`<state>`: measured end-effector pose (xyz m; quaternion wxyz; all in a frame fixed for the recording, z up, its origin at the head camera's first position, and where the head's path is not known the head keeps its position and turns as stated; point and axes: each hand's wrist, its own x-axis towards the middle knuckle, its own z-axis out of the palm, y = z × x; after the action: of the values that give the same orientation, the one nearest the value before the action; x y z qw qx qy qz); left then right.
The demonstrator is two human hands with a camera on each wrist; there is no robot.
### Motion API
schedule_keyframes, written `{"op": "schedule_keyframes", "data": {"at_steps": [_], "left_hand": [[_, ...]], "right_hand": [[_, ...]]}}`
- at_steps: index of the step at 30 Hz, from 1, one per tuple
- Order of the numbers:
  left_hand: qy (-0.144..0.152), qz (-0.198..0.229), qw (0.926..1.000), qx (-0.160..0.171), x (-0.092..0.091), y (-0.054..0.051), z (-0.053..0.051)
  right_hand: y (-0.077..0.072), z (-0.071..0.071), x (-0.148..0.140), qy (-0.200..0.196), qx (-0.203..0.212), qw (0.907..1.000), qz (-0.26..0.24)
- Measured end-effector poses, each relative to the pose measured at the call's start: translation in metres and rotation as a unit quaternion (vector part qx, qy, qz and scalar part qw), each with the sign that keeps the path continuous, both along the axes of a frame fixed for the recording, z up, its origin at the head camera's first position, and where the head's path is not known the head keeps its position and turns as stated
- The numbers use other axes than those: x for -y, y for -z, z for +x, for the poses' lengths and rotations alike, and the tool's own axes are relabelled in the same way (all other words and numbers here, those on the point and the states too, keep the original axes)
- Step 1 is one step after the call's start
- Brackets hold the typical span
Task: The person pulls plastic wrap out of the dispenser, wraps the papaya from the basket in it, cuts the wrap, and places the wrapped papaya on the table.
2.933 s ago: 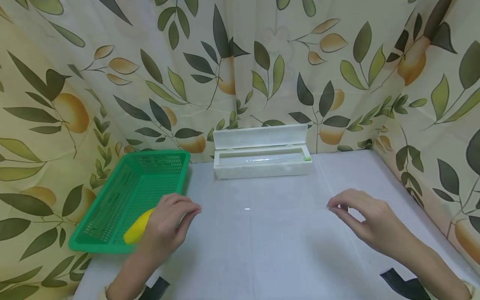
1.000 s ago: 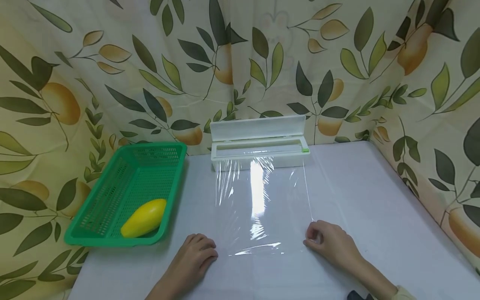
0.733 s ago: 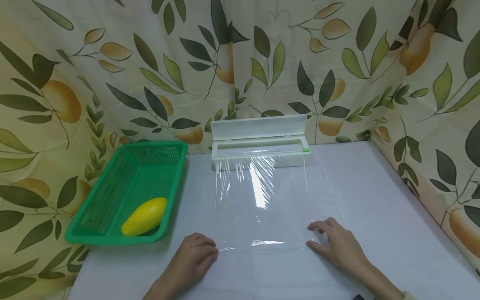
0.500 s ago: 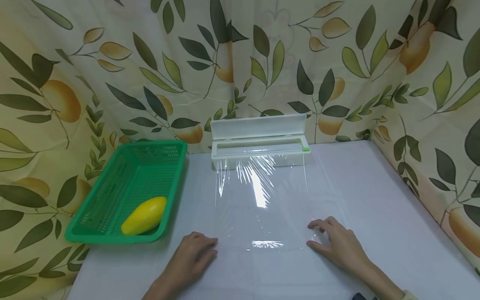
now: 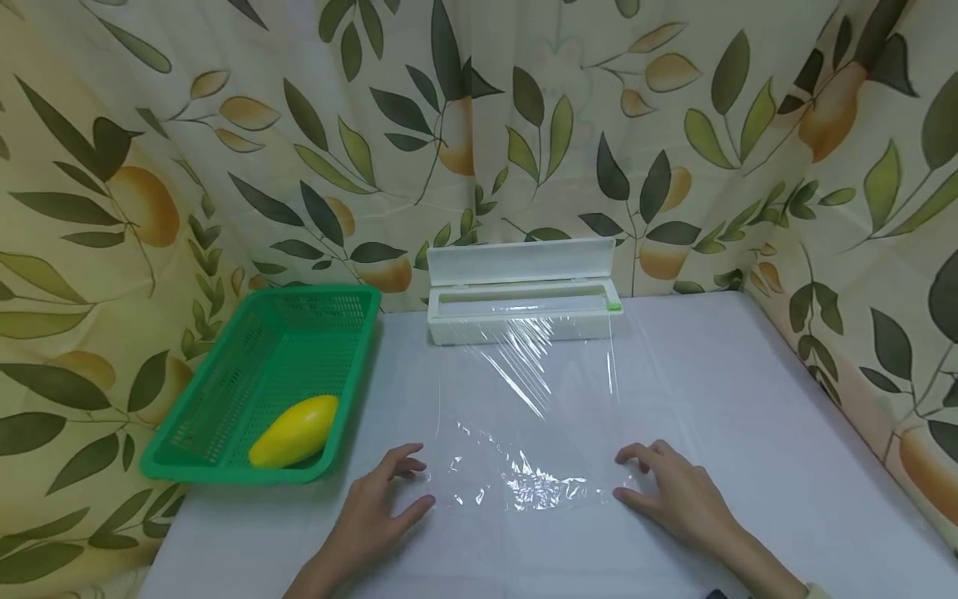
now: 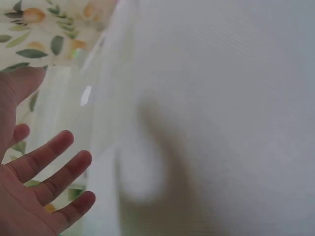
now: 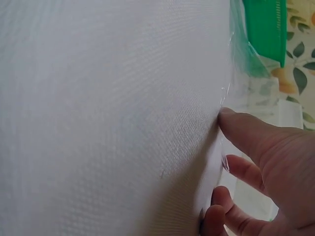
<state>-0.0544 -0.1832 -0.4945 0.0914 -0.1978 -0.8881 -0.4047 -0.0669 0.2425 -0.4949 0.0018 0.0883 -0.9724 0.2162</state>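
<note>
A sheet of clear cling film point(image 5: 524, 433) runs from the white dispenser box point(image 5: 520, 331) toward the front of the table, its near edge wrinkled and shiny. My left hand point(image 5: 372, 507) is by the sheet's near left corner, thumb and fingers spread. Nothing is held by it in the left wrist view, where its fingers point(image 6: 44, 157) are apart. At the near right corner, my right hand point(image 5: 677, 495) has its thumb and forefinger apart. The right wrist view shows the right thumb point(image 7: 246, 125) at the film's edge, touching the film or the cloth beneath.
A green perforated basket point(image 5: 160, 470) stands on the left with a long yellow fruit point(image 5: 294, 433) inside. The box's lid point(image 5: 520, 263) is raised, and a small green piece point(image 5: 614, 307) sits at its right end. Leaf-patterned curtains point(image 5: 554, 200) enclose the white-covered table point(image 5: 748, 416).
The film was drawn out of the box to the front and laid down. My right hand's pinch opened first, then my left fingers spread; the film's near edge has wrinkled and its left side shifted inward.
</note>
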Motion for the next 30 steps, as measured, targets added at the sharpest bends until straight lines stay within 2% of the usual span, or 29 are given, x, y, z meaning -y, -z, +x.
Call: {"op": "schedule_keyframes", "data": {"at_steps": [5,8,12,16,18,22,25,30], "left_hand": [[0.019,0.052,0.9984,0.009,0.004,-0.032,-0.002],[0.031,0.067,0.9972,-0.011,0.01,-0.056,-0.006],[0.015,0.044,0.9966,-0.067,0.026,-0.087,-0.019],[-0.004,0.012,0.9944,-0.105,0.052,-0.109,-0.039],[-0.005,-0.008,0.9945,-0.104,0.065,-0.117,-0.05],[-0.002,-0.048,0.9972,-0.057,0.09,-0.125,-0.069],[0.004,-0.074,0.9971,-0.015,0.106,-0.125,-0.082],[0.019,-0.118,0.9924,0.029,0.124,-0.123,-0.102]], "right_hand": [[0.001,-0.002,-0.002,-0.002,0.01,0.9999,0.004],[0.001,-0.001,-0.002,0.0,0.017,0.9999,0.004],[0.002,0.0,-0.002,0.003,0.013,0.9999,0.003],[0.002,-0.001,-0.001,0.002,0.006,1.0,0.003],[0.002,0.0,-0.001,0.001,0.007,1.0,0.005],[0.001,0.001,0.0,-0.002,0.009,0.9999,0.009],[0.0,0.002,0.0,0.0,0.009,0.9999,0.008],[0.0,0.0,-0.001,0.003,0.006,0.9999,0.01]]}}
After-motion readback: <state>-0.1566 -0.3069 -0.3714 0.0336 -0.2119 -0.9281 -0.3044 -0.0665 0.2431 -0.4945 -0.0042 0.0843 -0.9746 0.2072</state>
